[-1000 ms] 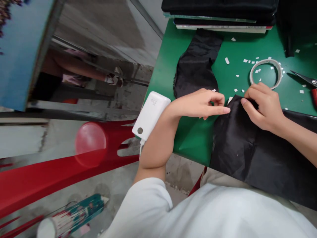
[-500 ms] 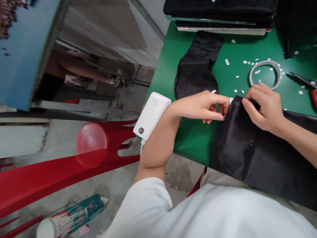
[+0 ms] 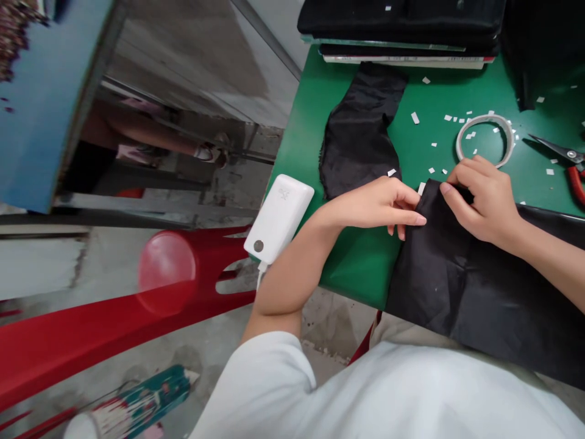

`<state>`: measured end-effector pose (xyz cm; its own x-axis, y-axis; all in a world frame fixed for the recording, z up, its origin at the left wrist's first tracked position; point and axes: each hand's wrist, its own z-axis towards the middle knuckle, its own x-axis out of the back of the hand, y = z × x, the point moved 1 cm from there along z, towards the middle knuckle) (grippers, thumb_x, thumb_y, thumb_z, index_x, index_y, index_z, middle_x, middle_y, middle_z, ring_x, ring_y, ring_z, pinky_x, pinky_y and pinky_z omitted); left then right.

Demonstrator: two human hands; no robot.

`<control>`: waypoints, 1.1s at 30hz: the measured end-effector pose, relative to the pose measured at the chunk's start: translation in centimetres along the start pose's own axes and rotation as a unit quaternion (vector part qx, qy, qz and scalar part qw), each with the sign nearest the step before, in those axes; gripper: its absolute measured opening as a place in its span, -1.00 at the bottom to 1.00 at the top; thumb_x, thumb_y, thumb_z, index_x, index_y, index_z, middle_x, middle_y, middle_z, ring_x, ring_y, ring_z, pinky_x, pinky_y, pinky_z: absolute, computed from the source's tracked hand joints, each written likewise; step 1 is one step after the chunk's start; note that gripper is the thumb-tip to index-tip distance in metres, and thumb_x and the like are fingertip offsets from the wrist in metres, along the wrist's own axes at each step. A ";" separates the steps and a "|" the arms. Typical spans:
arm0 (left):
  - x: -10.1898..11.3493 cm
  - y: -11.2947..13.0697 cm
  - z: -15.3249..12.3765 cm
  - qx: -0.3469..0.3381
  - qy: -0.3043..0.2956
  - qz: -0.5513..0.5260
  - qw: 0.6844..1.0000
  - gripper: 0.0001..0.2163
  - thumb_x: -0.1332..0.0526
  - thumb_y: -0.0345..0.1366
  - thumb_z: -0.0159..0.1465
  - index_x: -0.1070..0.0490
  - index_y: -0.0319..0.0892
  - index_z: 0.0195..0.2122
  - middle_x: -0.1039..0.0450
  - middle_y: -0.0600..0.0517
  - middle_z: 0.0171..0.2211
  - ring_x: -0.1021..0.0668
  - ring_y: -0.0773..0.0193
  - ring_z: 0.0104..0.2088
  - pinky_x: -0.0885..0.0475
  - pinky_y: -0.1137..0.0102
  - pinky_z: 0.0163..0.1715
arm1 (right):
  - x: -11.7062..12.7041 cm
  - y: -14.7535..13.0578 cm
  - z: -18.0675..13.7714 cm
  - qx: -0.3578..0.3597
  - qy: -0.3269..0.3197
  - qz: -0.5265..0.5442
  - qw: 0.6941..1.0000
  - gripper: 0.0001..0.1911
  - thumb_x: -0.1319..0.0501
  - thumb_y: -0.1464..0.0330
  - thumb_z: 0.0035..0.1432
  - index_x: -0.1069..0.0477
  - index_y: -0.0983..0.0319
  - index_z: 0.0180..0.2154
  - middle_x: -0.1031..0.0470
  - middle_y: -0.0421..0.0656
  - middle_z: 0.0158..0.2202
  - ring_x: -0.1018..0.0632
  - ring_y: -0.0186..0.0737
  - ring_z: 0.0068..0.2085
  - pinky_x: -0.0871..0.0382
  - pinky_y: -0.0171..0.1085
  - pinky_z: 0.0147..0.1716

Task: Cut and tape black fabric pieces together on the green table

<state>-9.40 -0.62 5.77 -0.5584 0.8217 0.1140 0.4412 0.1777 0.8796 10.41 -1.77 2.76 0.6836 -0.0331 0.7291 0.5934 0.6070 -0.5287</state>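
Observation:
A large black cloth [image 3: 461,286] lies on the green table [image 3: 361,262] and hangs over its near edge. My right hand [image 3: 484,198] pinches the cloth's top corner between thumb and fingers. My left hand [image 3: 381,204] rests its fingertips on the cloth's left edge, just below a small white tape piece [image 3: 421,188]. A roll of white tape [image 3: 484,141] lies just beyond my right hand.
A second black cloth piece [image 3: 361,134] lies further back on the table. Several white tape bits are scattered around. Red-handled scissors [image 3: 569,164] lie at the right edge. A white power bank [image 3: 278,216] sits at the table's left edge. Stacked dark boards [image 3: 402,27] stand at the back.
My left hand's fingers curled in and slid slightly down along the cloth's left edge. My right hand kept its pinch on the corner. The view shifted a little.

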 end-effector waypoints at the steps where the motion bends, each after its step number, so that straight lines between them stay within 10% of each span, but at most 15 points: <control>1: 0.0 -0.1 0.1 0.007 0.000 0.002 1.000 -0.69 -0.28 -0.33 0.24 -0.22 -0.21 -0.60 -0.37 0.13 -0.67 -0.61 0.37 -0.54 -0.39 0.64 -0.64 | 0.0 0.0 0.0 -0.006 0.001 -0.001 1.000 -0.77 -0.11 0.40 0.23 -0.17 0.14 -0.48 -0.33 -0.17 -0.54 -0.38 -0.13 -0.43 -0.22 -0.19 -0.44; 20: 0.6 -1.4 0.8 0.083 -0.041 -0.119 0.989 -0.56 -0.42 0.01 0.10 -0.23 -0.19 -0.41 -0.55 0.09 -0.59 -0.66 0.29 -0.51 -0.58 0.51 -0.52 | 0.6 3.4 -0.2 -0.084 -0.027 -0.212 0.973 -0.99 -0.15 0.40 0.19 -0.32 0.21 -0.31 -0.48 0.13 -0.26 -0.47 0.31 -0.15 -0.28 0.19 -0.21; 28: 0.7 -1.9 1.7 -0.133 0.251 0.034 0.958 -0.67 -0.23 0.02 0.30 -0.26 -0.14 -0.32 -0.41 0.18 -0.61 -0.49 0.44 -0.67 -0.37 0.57 -0.67 | 0.8 2.0 0.1 -0.058 0.050 -0.046 0.996 -0.89 -0.06 0.29 0.34 -0.31 0.14 -0.23 -0.52 -0.04 -0.31 -0.53 0.07 -0.25 -0.32 0.11 -0.14; 33: 0.4 -2.9 2.7 -0.270 0.359 0.080 0.890 -0.58 -0.20 0.03 0.32 -0.20 -0.02 0.10 -0.55 0.03 -0.15 -0.66 0.30 -0.25 -0.56 0.43 -0.29 | 0.9 1.5 0.0 0.021 0.063 -0.001 0.998 -0.92 -0.08 0.29 0.34 -0.29 0.13 -0.23 -0.53 -0.12 -0.35 -0.54 -0.02 -0.30 -0.38 0.01 -0.23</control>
<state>-9.01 0.59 2.00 -0.9091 0.2205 0.3534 0.2624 -0.3557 0.8970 11.86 -0.87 2.61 0.7325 -0.1321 0.6679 0.5776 0.6398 -0.5069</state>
